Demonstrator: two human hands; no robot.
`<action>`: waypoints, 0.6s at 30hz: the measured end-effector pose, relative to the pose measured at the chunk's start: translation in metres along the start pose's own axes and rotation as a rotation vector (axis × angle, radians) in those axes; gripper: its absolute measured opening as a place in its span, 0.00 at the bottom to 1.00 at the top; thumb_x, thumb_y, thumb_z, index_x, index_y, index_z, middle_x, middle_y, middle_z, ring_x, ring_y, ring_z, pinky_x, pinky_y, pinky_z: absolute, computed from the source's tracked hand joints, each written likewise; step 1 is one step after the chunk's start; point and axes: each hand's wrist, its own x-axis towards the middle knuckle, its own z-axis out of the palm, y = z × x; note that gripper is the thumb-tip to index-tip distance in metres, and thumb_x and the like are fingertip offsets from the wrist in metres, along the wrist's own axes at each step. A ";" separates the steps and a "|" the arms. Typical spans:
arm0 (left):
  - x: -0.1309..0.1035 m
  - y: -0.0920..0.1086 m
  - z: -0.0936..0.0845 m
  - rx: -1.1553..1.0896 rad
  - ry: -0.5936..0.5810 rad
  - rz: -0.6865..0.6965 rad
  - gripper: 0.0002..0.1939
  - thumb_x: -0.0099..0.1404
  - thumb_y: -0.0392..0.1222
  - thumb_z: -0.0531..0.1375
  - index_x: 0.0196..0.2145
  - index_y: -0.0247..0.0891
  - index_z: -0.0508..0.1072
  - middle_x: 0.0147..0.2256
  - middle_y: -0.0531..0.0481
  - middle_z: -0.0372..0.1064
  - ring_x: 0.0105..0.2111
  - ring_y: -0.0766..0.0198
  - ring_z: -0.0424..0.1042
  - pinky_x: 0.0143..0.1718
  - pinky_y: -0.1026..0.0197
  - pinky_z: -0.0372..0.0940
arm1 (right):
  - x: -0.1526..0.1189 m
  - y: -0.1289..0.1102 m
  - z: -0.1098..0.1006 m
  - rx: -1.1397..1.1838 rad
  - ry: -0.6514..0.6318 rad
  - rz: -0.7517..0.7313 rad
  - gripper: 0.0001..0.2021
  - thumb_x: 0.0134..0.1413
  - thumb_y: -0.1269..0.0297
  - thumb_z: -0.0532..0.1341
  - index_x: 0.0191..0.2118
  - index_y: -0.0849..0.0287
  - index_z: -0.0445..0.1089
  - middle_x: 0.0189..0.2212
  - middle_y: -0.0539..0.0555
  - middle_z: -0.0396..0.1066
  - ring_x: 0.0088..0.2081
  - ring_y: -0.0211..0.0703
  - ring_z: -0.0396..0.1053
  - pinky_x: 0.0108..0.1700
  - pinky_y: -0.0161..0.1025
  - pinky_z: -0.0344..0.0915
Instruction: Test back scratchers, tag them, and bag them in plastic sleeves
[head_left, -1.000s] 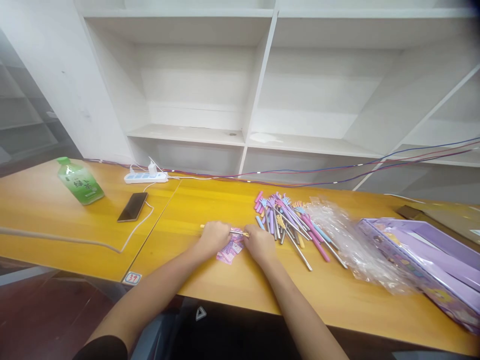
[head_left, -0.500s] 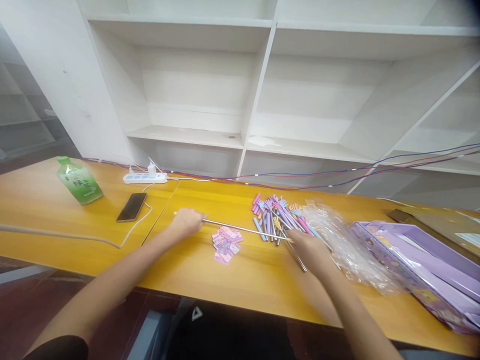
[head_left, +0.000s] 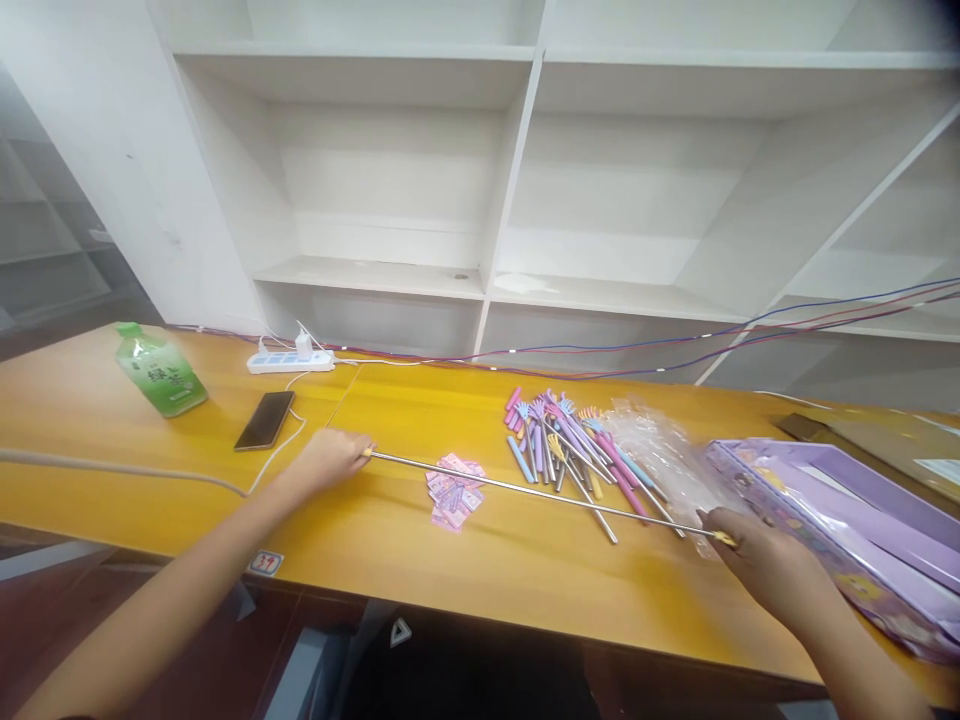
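Observation:
A telescopic back scratcher (head_left: 525, 488) is stretched out long between my two hands, its thin metal rod slanting down to the right above the table. My left hand (head_left: 337, 457) is closed around one end, where a bit of yellow shows. At the other end, my right hand (head_left: 772, 560) grips beside a small yellow tip. Under the rod lies a loose stack of pink and purple printed cards (head_left: 454, 495). Behind it is a pile of back scratchers (head_left: 555, 440) with pink, blue, purple and yellow hand-shaped heads and metal rods.
Clear plastic bags (head_left: 660, 460) lie right of the pile, beside a purple box (head_left: 847, 570) and a cardboard piece (head_left: 885, 445). On the left are a phone (head_left: 265, 420), a green bottle (head_left: 161, 375) and a power strip (head_left: 289, 361). White shelves (head_left: 375, 275) stand behind.
My right hand has moved far to the right and my left hand slightly left. The back scratcher's rod between them has become much longer.

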 end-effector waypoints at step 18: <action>0.061 0.119 -0.028 -0.126 -0.157 0.019 0.14 0.71 0.37 0.56 0.38 0.35 0.83 0.35 0.33 0.81 0.35 0.47 0.82 0.35 0.56 0.69 | 0.093 -0.244 0.004 0.114 -0.121 0.165 0.08 0.52 0.77 0.60 0.31 0.58 0.75 0.31 0.54 0.77 0.31 0.41 0.68 0.32 0.36 0.50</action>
